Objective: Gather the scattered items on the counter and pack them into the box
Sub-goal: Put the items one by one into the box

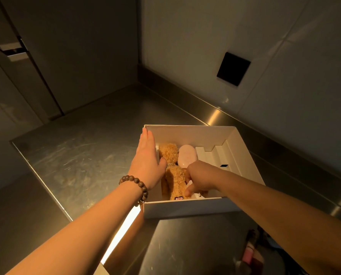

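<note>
left hand (145,165) flat, bracing box (185,209) wall | right hand (198,180) gripping plush toy (172,175) | risk: box tipping off counter (82,147) edge

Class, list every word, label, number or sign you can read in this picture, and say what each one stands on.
No text in this picture can be read.
Small tag at the near end of the plush toy: too small and blurred to read.
Pink packet at the bottom edge: print blurred, unreadable.
Box: plain, no print visible.
</note>
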The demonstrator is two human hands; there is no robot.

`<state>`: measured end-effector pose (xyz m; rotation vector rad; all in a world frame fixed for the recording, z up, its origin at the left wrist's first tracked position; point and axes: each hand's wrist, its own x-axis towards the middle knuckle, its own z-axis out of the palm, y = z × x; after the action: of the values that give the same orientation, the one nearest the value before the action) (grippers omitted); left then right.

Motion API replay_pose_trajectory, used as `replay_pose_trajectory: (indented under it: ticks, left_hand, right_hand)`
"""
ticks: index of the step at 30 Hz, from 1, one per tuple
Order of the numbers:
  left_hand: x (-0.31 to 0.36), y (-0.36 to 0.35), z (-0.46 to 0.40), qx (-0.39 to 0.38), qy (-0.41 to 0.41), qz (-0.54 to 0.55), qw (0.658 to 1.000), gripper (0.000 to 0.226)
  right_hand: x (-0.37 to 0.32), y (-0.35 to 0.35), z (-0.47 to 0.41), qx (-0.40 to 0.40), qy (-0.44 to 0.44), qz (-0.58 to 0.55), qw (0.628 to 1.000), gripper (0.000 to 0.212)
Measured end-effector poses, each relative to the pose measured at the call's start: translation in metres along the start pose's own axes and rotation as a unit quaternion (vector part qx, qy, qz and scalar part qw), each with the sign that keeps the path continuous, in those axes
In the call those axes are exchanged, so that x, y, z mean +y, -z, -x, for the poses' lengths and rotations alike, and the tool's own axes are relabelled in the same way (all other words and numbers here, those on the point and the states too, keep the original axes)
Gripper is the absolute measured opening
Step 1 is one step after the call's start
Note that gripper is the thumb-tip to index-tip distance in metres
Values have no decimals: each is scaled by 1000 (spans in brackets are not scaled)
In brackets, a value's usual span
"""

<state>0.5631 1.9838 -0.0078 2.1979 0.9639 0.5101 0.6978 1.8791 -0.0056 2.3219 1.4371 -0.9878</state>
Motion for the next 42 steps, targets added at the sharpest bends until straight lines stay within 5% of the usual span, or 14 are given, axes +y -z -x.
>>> replay_pose_trajectory:
  ticks: [7, 15, 25, 29, 36, 42]
  left_hand:
    - [-1, -2, -2, 3, -2, -3, 1000, 87]
    - [-1, -2, -2, -11, -2, -10, 1000, 86]
    - [-1, 1, -7, -24, 0, -92, 996, 82]
    - [1, 11, -5, -32, -45, -164, 985, 73]
    - [72, 3, 32, -27, -196, -84, 977, 66]
    - [128, -54, 97, -123, -341, -25, 932, 58]
  right_hand:
    - [17, 3, 11, -35, 47, -88, 994, 24]
    - [17, -8, 16, 82, 5, -177, 981, 23]
    - [43, -11, 76, 268, -41, -294, 916, 23]
    - [55, -25, 110, 318, -41, -286, 903, 33]
    - [95, -54, 163, 337, -56, -314, 886, 35]
    - [129, -105, 188, 353, -100, -307, 878, 26]
